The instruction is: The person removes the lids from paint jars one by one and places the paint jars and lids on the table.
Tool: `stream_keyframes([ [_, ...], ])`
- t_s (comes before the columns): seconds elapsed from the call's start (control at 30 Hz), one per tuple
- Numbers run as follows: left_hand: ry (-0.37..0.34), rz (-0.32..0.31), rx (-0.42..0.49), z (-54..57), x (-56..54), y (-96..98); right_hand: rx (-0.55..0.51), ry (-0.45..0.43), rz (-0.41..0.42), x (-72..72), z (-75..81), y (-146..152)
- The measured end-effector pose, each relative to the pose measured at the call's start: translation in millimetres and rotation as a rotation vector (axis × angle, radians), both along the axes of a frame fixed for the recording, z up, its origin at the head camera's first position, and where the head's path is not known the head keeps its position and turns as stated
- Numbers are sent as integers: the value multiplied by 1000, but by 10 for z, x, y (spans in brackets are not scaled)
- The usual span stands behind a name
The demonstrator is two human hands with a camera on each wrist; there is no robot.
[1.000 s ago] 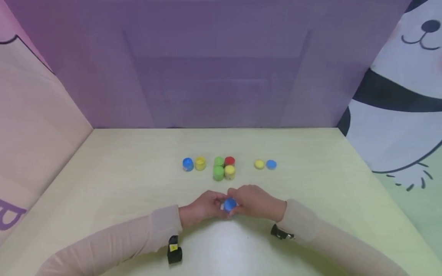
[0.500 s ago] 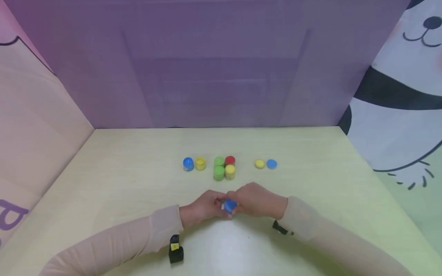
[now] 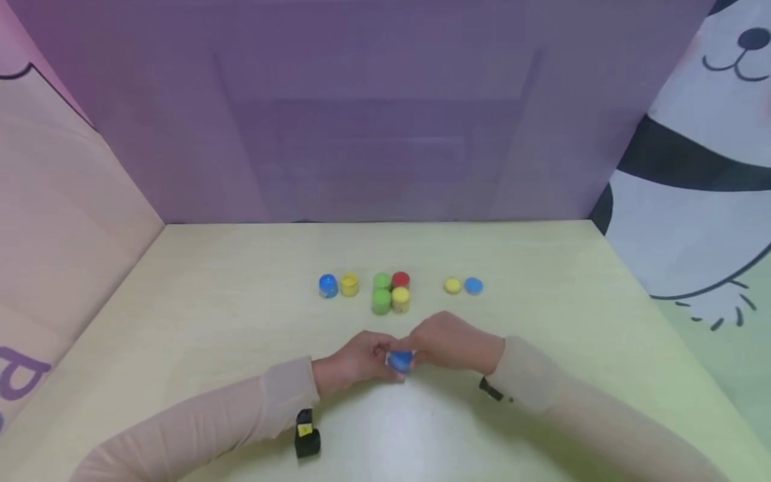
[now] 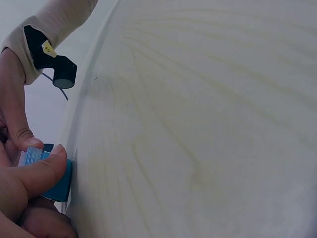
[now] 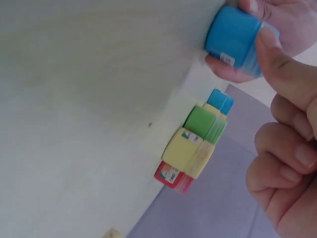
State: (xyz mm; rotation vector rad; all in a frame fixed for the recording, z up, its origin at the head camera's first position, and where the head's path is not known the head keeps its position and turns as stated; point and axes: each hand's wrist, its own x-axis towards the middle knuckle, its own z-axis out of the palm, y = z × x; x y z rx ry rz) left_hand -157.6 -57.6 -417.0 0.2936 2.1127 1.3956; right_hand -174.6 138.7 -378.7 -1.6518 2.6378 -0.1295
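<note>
A small blue paint jar (image 5: 233,34) stands close over the near middle of the table. My left hand (image 3: 359,356) holds it from the left, with the thumb (image 4: 54,156) along its side. From the right, my right hand (image 3: 452,341) has its thumb (image 5: 270,42) and index finger at the ribbed blue lid (image 4: 33,155), the other fingers curled in. In the head view the right index finger covers part of the lid's top.
Beyond the hands, two green jars (image 3: 381,301), a red jar (image 3: 400,278) and a yellow jar (image 3: 400,299) stand grouped. To their left are an uncovered blue jar (image 3: 328,286) and yellow jar (image 3: 349,284). A yellow lid (image 3: 452,286) and blue lid (image 3: 474,286) lie right.
My right hand has turned and shifted slightly up and to the right at the wrist, its index finger now across the lid's far edge. My left hand keeps its place on the jar.
</note>
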Motion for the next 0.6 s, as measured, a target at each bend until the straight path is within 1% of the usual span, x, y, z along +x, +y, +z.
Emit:
stream_keyframes([
  [0.1, 1, 11, -3, -4, 12, 1, 2, 45, 46, -36, 3, -7],
  [0.23, 23, 12, -24, -8, 6, 15, 74, 80, 60, -58, 34, -14],
  [0.27, 28, 10, -30, -6, 5, 15, 77, 81, 60, -58, 34, -9],
  [0.3, 32, 4, -32, -8, -3, 15, 69, 59, 48, -53, 40, -2],
  [0.4, 37, -11, -30, -32, -3, 2, 36, -70, -17, -11, 25, 5],
  [0.5, 41, -23, -15, -49, -15, -6, -32, -173, -146, 72, 31, -32],
  [0.53, 42, -20, -13, -53, -14, -4, -38, -180, -201, 105, 34, -56],
  [0.6, 39, -13, -1, -73, -16, 6, -35, -161, -308, 176, 31, -106],
])
